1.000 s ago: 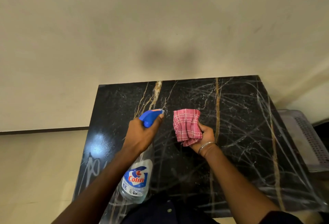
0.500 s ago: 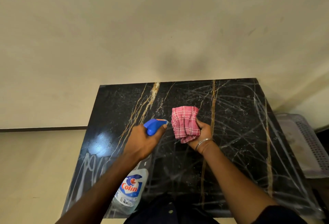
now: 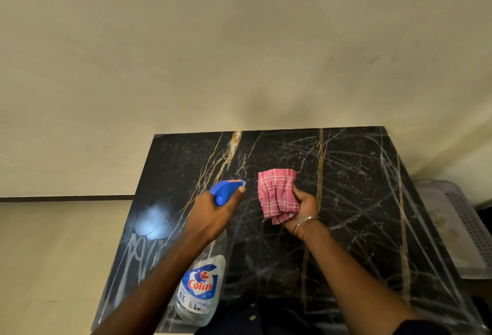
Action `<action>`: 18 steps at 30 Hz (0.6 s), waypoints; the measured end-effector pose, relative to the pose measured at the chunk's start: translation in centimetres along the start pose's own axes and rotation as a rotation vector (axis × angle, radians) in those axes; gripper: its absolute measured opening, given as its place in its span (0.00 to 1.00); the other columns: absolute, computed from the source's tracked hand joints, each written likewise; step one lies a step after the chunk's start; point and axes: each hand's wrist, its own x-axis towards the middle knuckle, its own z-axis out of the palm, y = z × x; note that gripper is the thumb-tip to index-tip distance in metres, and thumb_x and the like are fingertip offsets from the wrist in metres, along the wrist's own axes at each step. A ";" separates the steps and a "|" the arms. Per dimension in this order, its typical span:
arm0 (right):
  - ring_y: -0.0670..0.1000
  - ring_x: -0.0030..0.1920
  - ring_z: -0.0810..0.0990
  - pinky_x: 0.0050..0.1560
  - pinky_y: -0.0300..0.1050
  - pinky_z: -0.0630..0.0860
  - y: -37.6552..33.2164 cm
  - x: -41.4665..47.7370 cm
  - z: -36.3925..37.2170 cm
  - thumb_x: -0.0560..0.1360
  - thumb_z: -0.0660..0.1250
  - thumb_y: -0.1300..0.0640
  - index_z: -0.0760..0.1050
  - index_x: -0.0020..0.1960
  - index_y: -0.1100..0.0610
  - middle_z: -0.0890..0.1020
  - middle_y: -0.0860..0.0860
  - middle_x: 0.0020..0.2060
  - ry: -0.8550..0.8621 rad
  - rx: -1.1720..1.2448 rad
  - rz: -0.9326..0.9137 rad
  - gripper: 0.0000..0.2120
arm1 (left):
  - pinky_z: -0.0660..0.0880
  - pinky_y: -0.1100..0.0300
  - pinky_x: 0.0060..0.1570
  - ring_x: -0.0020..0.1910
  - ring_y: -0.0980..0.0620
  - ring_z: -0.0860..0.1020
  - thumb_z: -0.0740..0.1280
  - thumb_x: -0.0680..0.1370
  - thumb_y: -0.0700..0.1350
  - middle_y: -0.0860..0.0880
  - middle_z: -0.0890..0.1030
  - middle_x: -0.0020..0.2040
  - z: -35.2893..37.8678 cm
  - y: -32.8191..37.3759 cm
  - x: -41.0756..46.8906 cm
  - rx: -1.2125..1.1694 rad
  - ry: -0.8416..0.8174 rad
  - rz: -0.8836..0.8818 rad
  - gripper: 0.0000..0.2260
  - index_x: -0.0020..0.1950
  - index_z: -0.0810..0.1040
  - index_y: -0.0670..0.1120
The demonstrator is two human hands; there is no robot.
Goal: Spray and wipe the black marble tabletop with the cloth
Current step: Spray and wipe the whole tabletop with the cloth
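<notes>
The black marble tabletop [image 3: 359,201], veined in gold and white, fills the lower middle of the head view. My left hand [image 3: 213,215] grips a clear Colin spray bottle [image 3: 199,292] by its blue trigger head, nozzle pointing toward the cloth. My right hand [image 3: 300,207] holds a bunched pink checked cloth [image 3: 277,193] upright just above the tabletop, right of the nozzle. A metal bangle sits on that wrist.
A cream wall rises behind the table's far edge. A pale perforated plastic tray [image 3: 463,228] lies beside the table's right edge. Cream floor [image 3: 53,255] lies to the left. A bright light reflection shows on the tabletop's left part.
Both hands have barely shifted; the nozzle and the cloth stay close together over the table's middle. The view has drifted slightly.
</notes>
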 end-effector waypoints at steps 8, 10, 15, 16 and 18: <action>0.58 0.58 0.78 0.57 0.51 0.74 1.5 5.2 3.1 0.81 0.61 0.52 0.75 0.66 0.55 0.80 0.57 0.58 0.176 -0.879 -0.625 0.16 | 0.76 0.62 0.38 0.35 0.51 0.79 0.65 0.76 0.60 0.46 0.81 0.37 -5.9 -4.4 1.9 0.018 0.027 -0.082 0.16 0.51 0.79 0.49; 0.58 0.60 0.76 0.59 0.51 0.73 2.5 7.3 3.2 0.80 0.58 0.48 0.74 0.68 0.51 0.77 0.55 0.65 0.107 -1.466 -0.842 0.19 | 0.77 0.55 0.40 0.36 0.48 0.79 0.64 0.75 0.64 0.45 0.81 0.36 -7.3 -5.7 2.6 0.022 0.032 -0.089 0.17 0.50 0.79 0.52; 0.62 0.77 0.50 0.73 0.60 0.56 7.6 9.7 4.6 0.81 0.56 0.47 0.52 0.79 0.44 0.53 0.50 0.79 0.019 -2.496 -0.579 0.28 | 0.78 0.50 0.41 0.36 0.46 0.79 0.61 0.68 0.71 0.44 0.81 0.36 -9.7 -7.6 4.2 0.036 0.005 -0.106 0.24 0.47 0.79 0.52; 0.62 0.77 0.49 0.73 0.59 0.55 8.3 9.9 4.9 0.80 0.57 0.49 0.52 0.78 0.44 0.53 0.50 0.79 0.011 -2.542 -0.577 0.29 | 0.78 0.50 0.41 0.36 0.45 0.79 0.61 0.68 0.71 0.43 0.81 0.36 -10.1 -8.0 4.5 0.037 -0.002 -0.117 0.24 0.46 0.79 0.52; 0.62 0.77 0.49 0.74 0.58 0.56 9.0 10.2 5.4 0.80 0.59 0.50 0.52 0.78 0.43 0.54 0.50 0.79 -0.048 -2.598 -0.590 0.30 | 0.77 0.50 0.39 0.36 0.43 0.78 0.61 0.68 0.71 0.41 0.80 0.37 -10.7 -8.7 5.1 0.040 -0.020 -0.130 0.25 0.45 0.79 0.51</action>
